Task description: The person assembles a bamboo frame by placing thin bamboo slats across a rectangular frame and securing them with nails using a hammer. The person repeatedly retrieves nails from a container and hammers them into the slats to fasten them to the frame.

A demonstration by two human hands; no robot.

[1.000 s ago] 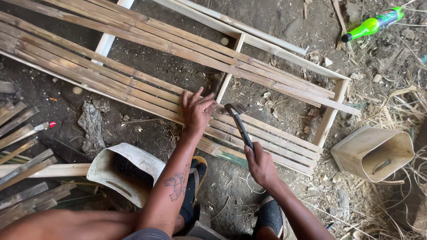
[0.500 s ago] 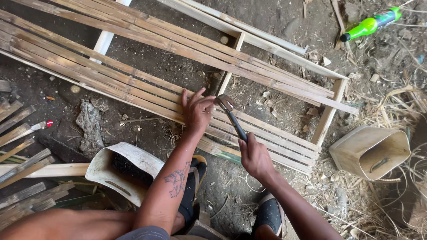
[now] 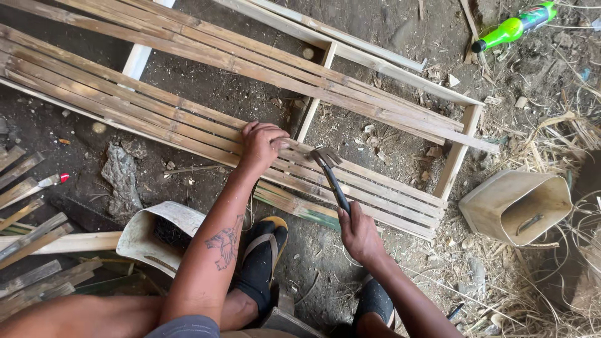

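Note:
A long frame of bamboo slats [image 3: 156, 112] nailed over pale wooden crosspieces lies on the dirt ground, running from upper left to lower right. My left hand [image 3: 261, 145] presses down on the slats near a crosspiece, fingers curled on the wood. My right hand [image 3: 358, 233] grips the dark handle of a hammer [image 3: 330, 170], whose head rests on or just above the slats right of my left hand. Both feet in dark sandals [image 3: 263, 263] show below.
A tan plastic container [image 3: 516, 205] lies on its side at the right among dry straw. A green plastic bottle [image 3: 514, 26] lies top right. A cut white jug [image 3: 156, 235] sits near my left foot. Loose bamboo strips [image 3: 28, 250] pile at the left.
The hammer head has come down from a raised position toward the slats beside my left hand. My left hand stays pressed on the frame.

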